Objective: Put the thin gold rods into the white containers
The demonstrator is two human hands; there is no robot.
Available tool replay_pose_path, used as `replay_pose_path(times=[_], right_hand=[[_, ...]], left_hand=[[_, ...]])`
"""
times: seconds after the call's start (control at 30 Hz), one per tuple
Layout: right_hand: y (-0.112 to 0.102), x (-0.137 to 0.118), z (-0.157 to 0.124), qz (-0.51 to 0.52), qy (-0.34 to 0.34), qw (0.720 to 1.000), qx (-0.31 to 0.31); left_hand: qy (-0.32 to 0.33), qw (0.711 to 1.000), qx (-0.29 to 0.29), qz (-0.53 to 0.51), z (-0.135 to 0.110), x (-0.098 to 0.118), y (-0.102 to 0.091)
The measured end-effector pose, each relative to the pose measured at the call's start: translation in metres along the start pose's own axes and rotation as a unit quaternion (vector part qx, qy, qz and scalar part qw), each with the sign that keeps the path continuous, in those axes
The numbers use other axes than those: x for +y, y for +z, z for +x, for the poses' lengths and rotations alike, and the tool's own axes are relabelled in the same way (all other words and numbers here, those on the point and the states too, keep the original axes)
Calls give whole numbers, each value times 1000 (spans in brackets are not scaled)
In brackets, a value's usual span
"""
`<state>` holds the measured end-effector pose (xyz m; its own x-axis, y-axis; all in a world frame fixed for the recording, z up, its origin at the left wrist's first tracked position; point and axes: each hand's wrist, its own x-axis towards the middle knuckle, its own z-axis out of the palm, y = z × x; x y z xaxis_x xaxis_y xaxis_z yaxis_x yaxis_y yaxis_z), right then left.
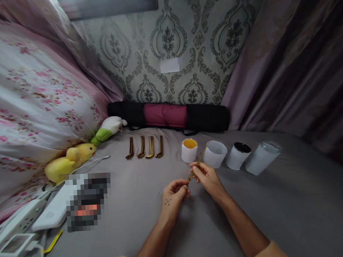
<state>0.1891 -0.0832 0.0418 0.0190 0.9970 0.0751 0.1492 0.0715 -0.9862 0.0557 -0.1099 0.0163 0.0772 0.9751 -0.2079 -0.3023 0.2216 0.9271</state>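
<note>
My left hand (175, 197) and my right hand (206, 176) are close together above the grey sheet, both closed on a thin gold bent straw (202, 154). Its long end slants up and away, in front of the white-wrapped cups. The fingers of my left hand pinch the near end, and my right hand grips it farther along. Several small bundles of similar gold bent straws (150, 148) lie in a row to the left, their bent ends toward me. Beyond my hands stand a cup with a yellow inside (189, 152) and a wider white cup (215, 157).
Right of these stand a black-rimmed cup (236, 159) and a wrapped glass jar (258, 160). A black and maroon roll bag (165, 115) lies by the wall. Plush toys (72, 160), a power strip (23, 218) and a white power bank (53, 209) are at left.
</note>
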Motion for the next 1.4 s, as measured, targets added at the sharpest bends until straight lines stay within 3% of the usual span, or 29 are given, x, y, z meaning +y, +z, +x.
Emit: replay_pose_path(times=[0.33, 0.97, 1.4], right_hand=[[0, 4, 2, 5, -24, 1000, 8], [-1, 5, 2, -8, -35, 999, 14], [-1, 4, 1, -23, -43, 999, 7]], left_hand=[[16, 1000, -7, -25, 3, -3, -1], [-77, 986, -67, -132, 0, -4, -2], [-104, 979, -72, -158, 0, -2, -1]])
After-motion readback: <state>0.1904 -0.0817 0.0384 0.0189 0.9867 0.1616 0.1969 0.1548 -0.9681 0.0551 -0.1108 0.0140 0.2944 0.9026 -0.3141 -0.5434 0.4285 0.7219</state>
